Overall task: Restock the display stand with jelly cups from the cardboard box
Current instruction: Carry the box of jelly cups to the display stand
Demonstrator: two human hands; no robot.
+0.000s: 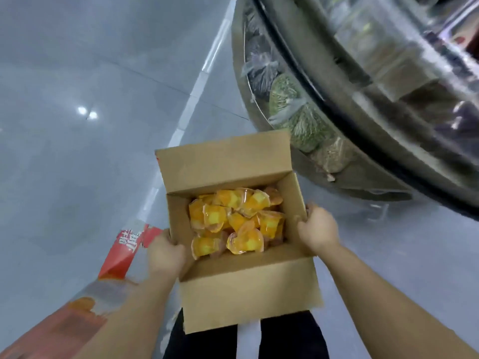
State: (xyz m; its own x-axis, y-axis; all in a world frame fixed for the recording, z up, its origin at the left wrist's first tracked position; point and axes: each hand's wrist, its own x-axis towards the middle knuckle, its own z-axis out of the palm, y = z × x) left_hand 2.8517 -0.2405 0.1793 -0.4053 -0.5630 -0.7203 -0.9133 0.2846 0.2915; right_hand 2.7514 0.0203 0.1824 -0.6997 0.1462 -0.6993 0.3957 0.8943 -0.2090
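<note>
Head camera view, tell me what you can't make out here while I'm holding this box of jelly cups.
- Cardboard box: its underside, hidden by its own walls.
- Jelly cups: how many lie below the top layer.
- Left hand and right hand: fingertips hidden behind the box walls.
- Display stand: upper shelves blurred, cut off by the right edge.
- Red packaging: print too blurred to read.

Jelly cups (234, 221) in cardboard box (248, 288); display stand (363, 141) right, beyond.
</note>
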